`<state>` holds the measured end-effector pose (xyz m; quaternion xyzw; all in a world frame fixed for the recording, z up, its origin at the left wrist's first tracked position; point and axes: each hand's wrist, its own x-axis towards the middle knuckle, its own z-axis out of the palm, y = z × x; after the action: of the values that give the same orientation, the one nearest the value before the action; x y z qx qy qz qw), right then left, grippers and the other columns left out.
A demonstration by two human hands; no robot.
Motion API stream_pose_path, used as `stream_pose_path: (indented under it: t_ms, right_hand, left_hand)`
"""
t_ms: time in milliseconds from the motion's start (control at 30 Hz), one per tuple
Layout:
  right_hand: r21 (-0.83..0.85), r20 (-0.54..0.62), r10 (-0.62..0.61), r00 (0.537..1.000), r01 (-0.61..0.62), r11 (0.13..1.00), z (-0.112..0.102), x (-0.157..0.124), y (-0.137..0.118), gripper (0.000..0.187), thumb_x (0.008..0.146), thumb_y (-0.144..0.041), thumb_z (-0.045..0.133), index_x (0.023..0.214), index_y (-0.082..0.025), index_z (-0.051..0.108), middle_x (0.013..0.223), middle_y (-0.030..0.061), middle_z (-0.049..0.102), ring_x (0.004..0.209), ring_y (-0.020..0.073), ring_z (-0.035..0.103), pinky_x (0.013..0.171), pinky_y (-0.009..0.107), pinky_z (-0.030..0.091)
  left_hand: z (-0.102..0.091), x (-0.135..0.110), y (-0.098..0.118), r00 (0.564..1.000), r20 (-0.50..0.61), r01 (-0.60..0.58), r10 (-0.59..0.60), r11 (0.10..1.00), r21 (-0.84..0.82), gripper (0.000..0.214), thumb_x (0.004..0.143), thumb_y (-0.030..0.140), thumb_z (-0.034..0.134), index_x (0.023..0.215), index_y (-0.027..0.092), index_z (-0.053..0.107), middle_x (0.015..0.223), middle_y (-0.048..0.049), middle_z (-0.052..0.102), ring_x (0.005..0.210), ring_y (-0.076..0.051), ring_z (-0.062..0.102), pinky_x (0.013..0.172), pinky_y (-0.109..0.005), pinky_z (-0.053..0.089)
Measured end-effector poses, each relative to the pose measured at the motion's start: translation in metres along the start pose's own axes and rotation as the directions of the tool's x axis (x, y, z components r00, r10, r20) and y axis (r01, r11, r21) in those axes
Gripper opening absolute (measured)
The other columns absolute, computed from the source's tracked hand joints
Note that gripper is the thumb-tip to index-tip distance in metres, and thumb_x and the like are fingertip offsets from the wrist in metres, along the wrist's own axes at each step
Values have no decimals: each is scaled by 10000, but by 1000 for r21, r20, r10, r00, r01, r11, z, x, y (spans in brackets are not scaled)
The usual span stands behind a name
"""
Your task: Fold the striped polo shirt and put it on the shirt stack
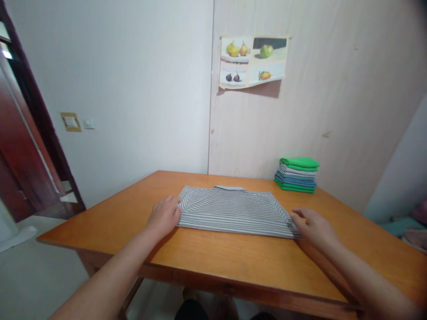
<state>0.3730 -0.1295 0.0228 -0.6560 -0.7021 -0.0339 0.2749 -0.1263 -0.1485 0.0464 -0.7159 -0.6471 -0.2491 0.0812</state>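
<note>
Touching one shirt (pixel 230 212): one left hand (pixel 164 216), one right hand (pixel 315 227).

The left hand (pixel 165 216) hides some of the striped shirt (pixel 230 213).

I can't read a single word, number or brand from here. The pinned sheet (pixel 252 62) on the wall shows painted fruit, with no lettering I can make out; any marking on the yellow-edged wall plate (pixel 70 122) is too small and blurred to read.
</note>
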Motion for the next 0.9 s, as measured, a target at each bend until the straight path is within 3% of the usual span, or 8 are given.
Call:
stream_pose_path:
  t_ms: [133, 200, 300, 433, 567, 667, 900]
  right_hand:
    - [81, 92, -192, 977, 185, 979, 11, -10, -63, 566, 968, -537, 359, 1308, -183, 642, 1375, 133, 622, 1282, 305, 559, 1111, 455, 397]
    - [95, 176, -259, 950, 245, 965, 24, -19, -84, 644, 958, -592, 371, 1401, -171, 575, 1488, 124, 515, 1406, 316, 429, 1170, 482, 318]
    - [117, 337, -286, 897, 261, 958, 39, -30, -97, 764, 935, -683, 364, 1495, -173, 464, 1577, 112, 380, 1487, 319, 278, 1211, 508, 222]
    - [143, 397, -298, 868, 263, 954, 41, -33, -91, 813, 932, -715, 334, 1526, -166, 410, 1597, 110, 337, 1503, 299, 238, 1226, 487, 192]
    - [117, 324, -261, 909, 235, 965, 34, -24, -70, 795, 937, -712, 318, 1510, -174, 440, 1583, 116, 365, 1492, 294, 268, 1223, 481, 221]
    - [38, 283, -187, 941, 184, 982, 32, -21, -46, 826, 928, -726, 321, 1499, -144, 454, 1583, 146, 350, 1494, 332, 247, 1217, 537, 210]
    - [45, 338, -139, 931, 132, 990, 31, -23, -19, 789, 920, -712, 359, 1490, -178, 471, 1571, 124, 385, 1483, 325, 279, 1210, 540, 236]
  left_hand:
    - [15, 4, 35, 981, 91, -165, 172, 983, -81, 402, 978, 350, 374, 1264, 181, 601, 1325, -149, 618, 1241, -289, 547, 1069, -434, 368]
    - [27, 2, 44, 973, 182, -137, 143, 990, -45, 472, 979, 414, 374, 1354, 190, 554, 1470, -157, 516, 1384, -322, 431, 1149, -523, 258]
    - [43, -4, 44, 951, 309, -12, -7, 998, 58, 611, 947, 551, 392, 1436, 199, 491, 1573, -174, 373, 1475, -376, 279, 1151, -649, 138]
    - [50, -9, 39, 938, 338, 36, -72, 993, 112, 679, 928, 632, 348, 1473, 240, 457, 1602, -155, 306, 1493, -376, 234, 1138, -694, 81]
    - [47, -10, 40, 940, 333, 46, -78, 994, 103, 694, 920, 651, 340, 1473, 250, 462, 1598, -154, 306, 1492, -386, 232, 1118, -732, 47]
    - [46, -10, 41, 940, 332, 50, -77, 995, 91, 702, 918, 655, 339, 1473, 245, 466, 1598, -155, 305, 1493, -392, 225, 1115, -738, 42]
    - [50, -9, 37, 941, 328, 67, -81, 996, 52, 688, 905, 670, 368, 1443, 259, 488, 1592, -160, 329, 1486, -403, 236, 1112, -737, 65]
